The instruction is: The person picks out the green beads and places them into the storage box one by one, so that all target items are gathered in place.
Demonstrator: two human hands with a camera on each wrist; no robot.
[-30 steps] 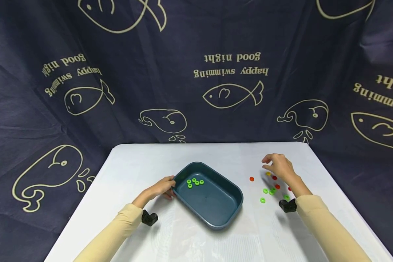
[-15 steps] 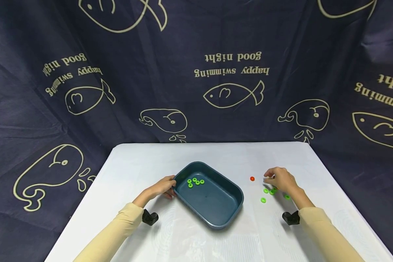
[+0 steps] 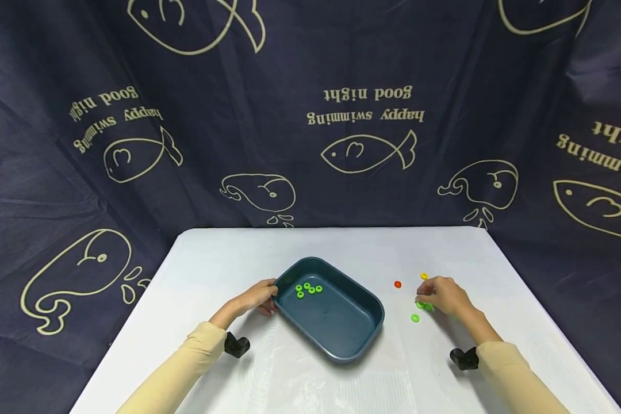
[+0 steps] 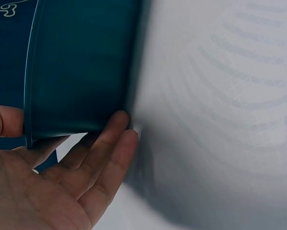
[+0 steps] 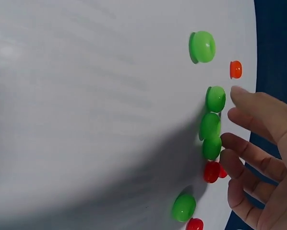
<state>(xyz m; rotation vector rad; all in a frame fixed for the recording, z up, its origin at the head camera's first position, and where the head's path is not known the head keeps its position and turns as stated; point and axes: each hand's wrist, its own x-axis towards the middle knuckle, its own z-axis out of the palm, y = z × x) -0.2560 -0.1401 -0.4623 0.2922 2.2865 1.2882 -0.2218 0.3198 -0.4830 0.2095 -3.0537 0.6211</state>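
Note:
My left hand (image 3: 256, 294) grips the corner of a dark blue tray (image 3: 336, 325); in the left wrist view the thumb (image 4: 8, 120) lies over the rim and the fingers sit against the outer wall. Several small green rings (image 3: 312, 290) lie inside the tray. To its right, my right hand (image 3: 443, 296) hovers low over a cluster of green rings (image 5: 210, 126), fingers loosely bent and thumb apart, with nothing between them. Its fingertips are right beside the green rings. Red rings (image 5: 211, 172) lie beside the cluster, under the fingers.
A lone orange-red ring (image 3: 398, 284) and a yellow ring (image 3: 424, 276) lie behind the cluster. One green ring (image 3: 415, 318) lies nearer the front. The white table (image 3: 227, 253) ends at a dark curtain (image 3: 269, 126) printed with fish. Each wrist carries a black camera (image 3: 464, 359).
My right hand has come down and toward me, from above the yellow ring to the green cluster. The yellow ring shows again behind it. The left hand and the tray have stayed put.

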